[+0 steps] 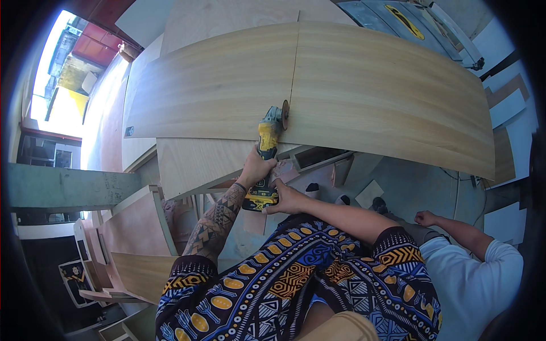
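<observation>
Yellow-and-black cordless angle grinder (pixel 266 159) held near the middle of the scene, cutting disc (pixel 285 114) at its far end, battery pack at the near end. Left hand (pixel 256 169) wrapped round the grinder's body, fingers closed tight on it, tattooed forearm running down toward the lower edge. Right hand (pixel 286 199) closed on the near end of the tool beside the battery, fingers curled under it. Disc upright and edge-on, meeting the near edge of a large light wooden panel (pixel 318 85) right at a thin straight cut line (pixel 293 62) running from that edge to the far edge. Panel spread wide across left and right, lying over a paler plywood sheet (pixel 193 159) that juts out on the near side, left of the grinder. More plywood offcuts (pixel 136 227) stacked low on the left, near side. Table saw (pixel 398 20) at the far right, past the panel. Second person's hand (pixel 425 217) on the right, near side, loosely curled, well apart from the grinder, with an arm in a white sleeve (pixel 483 278) behind it. Patterned shirt sleeves at the lower edge.
</observation>
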The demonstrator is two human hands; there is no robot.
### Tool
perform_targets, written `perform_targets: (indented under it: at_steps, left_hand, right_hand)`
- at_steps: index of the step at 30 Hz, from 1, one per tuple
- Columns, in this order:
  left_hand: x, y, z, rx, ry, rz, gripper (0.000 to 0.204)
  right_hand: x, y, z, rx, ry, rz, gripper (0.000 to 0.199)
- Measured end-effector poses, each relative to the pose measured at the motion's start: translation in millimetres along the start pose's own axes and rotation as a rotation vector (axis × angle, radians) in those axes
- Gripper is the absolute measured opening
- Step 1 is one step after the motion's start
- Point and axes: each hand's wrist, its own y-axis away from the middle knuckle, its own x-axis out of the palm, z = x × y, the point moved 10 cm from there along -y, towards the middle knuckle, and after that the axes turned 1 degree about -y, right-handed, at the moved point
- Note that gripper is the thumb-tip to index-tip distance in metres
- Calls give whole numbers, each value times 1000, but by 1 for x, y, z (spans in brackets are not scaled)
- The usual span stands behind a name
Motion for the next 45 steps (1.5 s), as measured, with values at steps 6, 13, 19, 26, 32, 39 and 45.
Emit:
perform_targets:
  at_steps: [6, 13, 19, 26, 32, 39, 45]
  left_hand:
    - [-4, 1, 0, 19, -20, -19, 71]
    - [-9, -2, 3, 19, -61, -36, 72]
    - [-4, -5, -2, 31, -26, -15, 72]
    - [-3, -5, 13, 30, -16, -16, 71]
    - [1, -8, 6, 50, -25, -23, 70]
    - [0, -2, 0, 60, -9, -41, 71]
    - [-2, 1, -20, 111, 2, -64, 74]
  right_hand:
    - [5, -1, -4, -11, -22, -12, 114]
    - [4, -2, 1, -50, -63, -36, 112]
    - [0, -2, -2, -43, -69, -71, 102]
    - [0, 10, 6, -46, -68, -102, 97]
    - [-2, 2, -8, -69, -118, -114, 98]
    - [0, 9, -4, -10, -134, -69, 112]
    - [-5, 4, -13, -95, -180, -160, 89]
